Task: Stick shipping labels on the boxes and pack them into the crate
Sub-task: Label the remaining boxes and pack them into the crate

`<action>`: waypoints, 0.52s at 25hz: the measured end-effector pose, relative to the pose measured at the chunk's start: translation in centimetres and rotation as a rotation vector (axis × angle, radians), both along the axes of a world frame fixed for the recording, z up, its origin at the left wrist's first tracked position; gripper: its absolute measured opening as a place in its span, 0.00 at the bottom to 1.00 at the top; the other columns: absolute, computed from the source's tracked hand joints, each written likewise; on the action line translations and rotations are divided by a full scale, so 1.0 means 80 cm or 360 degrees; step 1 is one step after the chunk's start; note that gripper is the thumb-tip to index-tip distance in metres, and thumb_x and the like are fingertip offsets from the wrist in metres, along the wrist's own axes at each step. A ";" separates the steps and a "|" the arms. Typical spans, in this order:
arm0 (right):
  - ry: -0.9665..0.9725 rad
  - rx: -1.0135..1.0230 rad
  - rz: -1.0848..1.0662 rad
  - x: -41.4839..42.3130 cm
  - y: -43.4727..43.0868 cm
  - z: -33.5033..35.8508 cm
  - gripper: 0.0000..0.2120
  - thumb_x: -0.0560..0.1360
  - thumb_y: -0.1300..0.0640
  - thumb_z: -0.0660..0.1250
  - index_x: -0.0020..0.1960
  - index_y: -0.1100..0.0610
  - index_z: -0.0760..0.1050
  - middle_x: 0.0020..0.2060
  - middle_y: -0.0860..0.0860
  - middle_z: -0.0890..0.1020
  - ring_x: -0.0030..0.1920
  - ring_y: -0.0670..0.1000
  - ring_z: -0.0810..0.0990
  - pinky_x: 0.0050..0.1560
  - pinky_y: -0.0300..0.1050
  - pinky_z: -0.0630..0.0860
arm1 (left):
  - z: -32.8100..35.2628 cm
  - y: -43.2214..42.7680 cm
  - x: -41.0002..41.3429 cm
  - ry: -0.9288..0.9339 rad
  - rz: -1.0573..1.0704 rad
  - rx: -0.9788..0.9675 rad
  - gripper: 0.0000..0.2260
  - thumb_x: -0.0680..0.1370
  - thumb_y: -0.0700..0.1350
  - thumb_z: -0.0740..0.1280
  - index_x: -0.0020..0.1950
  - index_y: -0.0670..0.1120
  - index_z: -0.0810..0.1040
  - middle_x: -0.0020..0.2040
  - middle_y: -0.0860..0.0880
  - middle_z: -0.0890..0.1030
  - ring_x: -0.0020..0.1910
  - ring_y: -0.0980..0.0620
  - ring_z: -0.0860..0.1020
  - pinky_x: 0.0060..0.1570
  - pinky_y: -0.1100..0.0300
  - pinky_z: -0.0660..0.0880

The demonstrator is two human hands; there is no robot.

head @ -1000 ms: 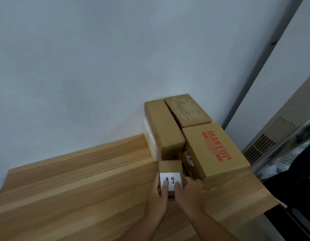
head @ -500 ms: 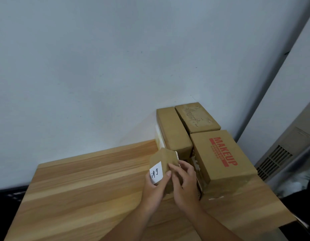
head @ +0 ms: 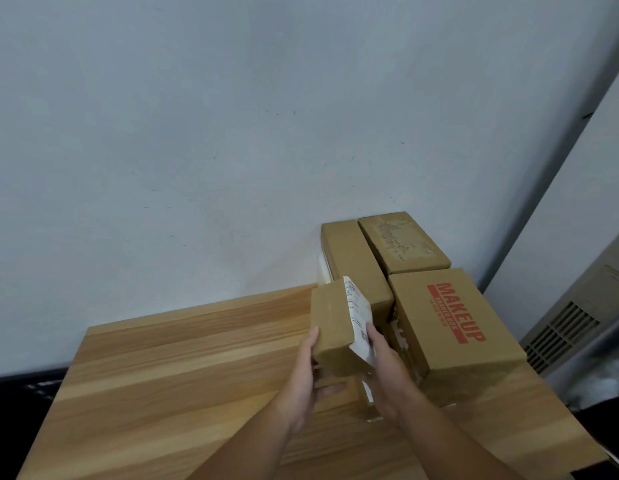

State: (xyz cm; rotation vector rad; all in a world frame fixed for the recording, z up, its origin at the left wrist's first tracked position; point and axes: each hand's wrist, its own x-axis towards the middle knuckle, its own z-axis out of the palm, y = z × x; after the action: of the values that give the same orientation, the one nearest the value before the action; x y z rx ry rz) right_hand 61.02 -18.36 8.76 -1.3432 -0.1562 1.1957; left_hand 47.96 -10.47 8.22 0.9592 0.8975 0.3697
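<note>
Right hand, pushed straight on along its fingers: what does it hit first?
Probably the long plain brown cardboard box lying just beyond: the right hand, holding the small labelled brown cardboard box, points toward its near end. Depth is unclear.

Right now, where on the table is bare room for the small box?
The wooden table is bare left of the left hand, from the wall to the near edge. The right back corner is crowded: MAKEUP box, long box, scuffed box.
</note>
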 end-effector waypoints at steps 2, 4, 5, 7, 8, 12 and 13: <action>-0.0092 -0.0013 -0.0121 0.006 0.000 0.001 0.12 0.82 0.44 0.62 0.58 0.48 0.81 0.49 0.49 0.88 0.52 0.51 0.86 0.56 0.52 0.82 | -0.004 0.001 -0.001 0.0142 -0.0014 0.0297 0.21 0.82 0.64 0.59 0.71 0.59 0.74 0.58 0.55 0.84 0.57 0.57 0.82 0.55 0.56 0.82; -0.0295 -0.0054 -0.0169 0.010 -0.001 0.001 0.11 0.82 0.46 0.63 0.56 0.49 0.82 0.45 0.48 0.88 0.49 0.50 0.86 0.49 0.49 0.84 | -0.004 0.001 -0.003 0.0151 0.0083 0.0631 0.19 0.83 0.58 0.61 0.74 0.63 0.69 0.64 0.59 0.76 0.57 0.65 0.79 0.50 0.66 0.80; -0.0389 -0.0045 -0.0173 0.010 -0.002 -0.001 0.11 0.82 0.46 0.64 0.55 0.48 0.82 0.45 0.47 0.88 0.49 0.49 0.86 0.47 0.48 0.84 | -0.004 0.001 -0.003 0.0183 0.0133 0.0826 0.18 0.83 0.56 0.62 0.73 0.66 0.69 0.65 0.60 0.73 0.57 0.68 0.76 0.49 0.70 0.78; -0.0574 -0.0007 -0.0122 0.006 -0.004 -0.004 0.10 0.81 0.45 0.64 0.55 0.46 0.82 0.46 0.45 0.87 0.48 0.45 0.86 0.45 0.44 0.82 | -0.004 -0.001 -0.006 0.0277 0.0187 0.1158 0.15 0.84 0.54 0.62 0.69 0.68 0.71 0.64 0.63 0.70 0.60 0.69 0.73 0.51 0.73 0.75; -0.0664 0.0013 -0.0088 0.002 -0.005 -0.005 0.09 0.81 0.45 0.65 0.56 0.46 0.82 0.47 0.43 0.87 0.48 0.43 0.86 0.44 0.41 0.81 | -0.002 -0.003 -0.008 0.0300 0.0215 0.1224 0.13 0.83 0.55 0.61 0.68 0.68 0.72 0.63 0.63 0.71 0.61 0.68 0.73 0.52 0.73 0.74; -0.0913 0.0071 0.0038 -0.016 -0.005 -0.014 0.08 0.79 0.45 0.68 0.54 0.45 0.83 0.46 0.41 0.87 0.46 0.41 0.85 0.41 0.38 0.80 | 0.005 -0.013 -0.032 0.0260 0.0292 0.1057 0.24 0.76 0.71 0.61 0.68 0.63 0.77 0.60 0.61 0.78 0.58 0.67 0.77 0.51 0.72 0.75; -0.0949 0.0081 0.0080 -0.023 -0.005 -0.018 0.07 0.78 0.45 0.69 0.53 0.46 0.83 0.45 0.40 0.87 0.46 0.42 0.86 0.41 0.39 0.81 | 0.003 -0.015 -0.040 0.0270 0.0312 0.1034 0.27 0.75 0.72 0.63 0.70 0.62 0.76 0.61 0.61 0.78 0.58 0.66 0.77 0.53 0.68 0.77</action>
State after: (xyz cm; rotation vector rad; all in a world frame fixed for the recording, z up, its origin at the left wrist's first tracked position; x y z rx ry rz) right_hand 59.18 -18.73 7.31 -1.6249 -0.6429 0.7942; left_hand 44.72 -11.70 8.50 1.5178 1.0528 0.7860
